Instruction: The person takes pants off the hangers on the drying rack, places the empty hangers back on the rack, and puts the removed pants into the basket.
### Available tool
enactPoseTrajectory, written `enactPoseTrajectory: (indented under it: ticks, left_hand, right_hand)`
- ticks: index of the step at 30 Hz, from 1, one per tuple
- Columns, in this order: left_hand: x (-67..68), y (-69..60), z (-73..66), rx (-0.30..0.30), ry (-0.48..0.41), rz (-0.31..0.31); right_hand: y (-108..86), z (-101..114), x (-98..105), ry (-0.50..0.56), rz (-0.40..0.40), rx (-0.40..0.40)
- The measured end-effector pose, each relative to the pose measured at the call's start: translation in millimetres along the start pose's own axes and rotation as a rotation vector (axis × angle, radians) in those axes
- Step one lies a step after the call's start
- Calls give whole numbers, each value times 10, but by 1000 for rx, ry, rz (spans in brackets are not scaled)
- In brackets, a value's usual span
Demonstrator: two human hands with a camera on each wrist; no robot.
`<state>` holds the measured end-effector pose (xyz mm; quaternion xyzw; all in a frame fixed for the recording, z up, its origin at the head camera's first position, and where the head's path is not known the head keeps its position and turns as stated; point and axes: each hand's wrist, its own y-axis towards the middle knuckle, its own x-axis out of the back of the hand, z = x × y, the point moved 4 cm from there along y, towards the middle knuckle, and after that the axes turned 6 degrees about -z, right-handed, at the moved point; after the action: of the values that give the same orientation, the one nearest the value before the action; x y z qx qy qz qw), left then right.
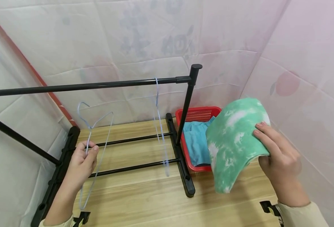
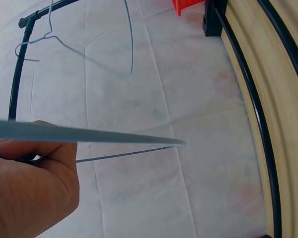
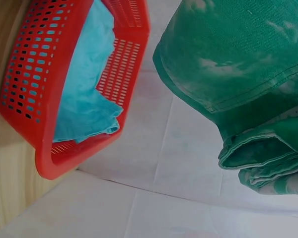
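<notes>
My left hand [image 1: 81, 160] pinches a pale blue clothes hanger [image 1: 108, 132] near its neck, with the hook pointing up. In the left wrist view, one bar of that hanger [image 2: 114, 136] crosses close to the camera. On the right, my right hand [image 1: 280, 154] grips a folded green-and-white tie-dye garment [image 1: 235, 138] by its edge; the thumb is mostly hidden. The right wrist view shows the garment's stitched hem and folds [image 3: 248, 74], apart from the red basket [image 3: 52, 134]. A blue cloth [image 3: 87, 84] lies in that basket.
A black clothes rack [image 1: 110, 85] stands on the wood-look surface [image 1: 144, 198]. Another pale blue hanger [image 1: 159, 116] hangs near the right end of its top bar. The basket sits just right of the rack's foot [image 1: 185, 176]. White sheeting [image 1: 144, 37] encloses the back and sides.
</notes>
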<state>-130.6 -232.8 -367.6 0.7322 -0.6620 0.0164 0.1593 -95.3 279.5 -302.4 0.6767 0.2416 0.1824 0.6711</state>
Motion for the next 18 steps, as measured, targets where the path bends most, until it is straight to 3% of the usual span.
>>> enactPoseTrajectory:
  ticks: [5, 12, 18]
  left_hand:
    - [-3, -11, -22, -10, -16, 1]
    - [3, -53, -53, -34, -2, 5]
    - [16, -77, -64, -30, 25, -1]
  right_hand:
    - [-64, -46, -26, -7, 100, 21]
    - [-153, -111, -164, 94, 133, -7]
    - [-183, -145, -278, 91, 213, -15]
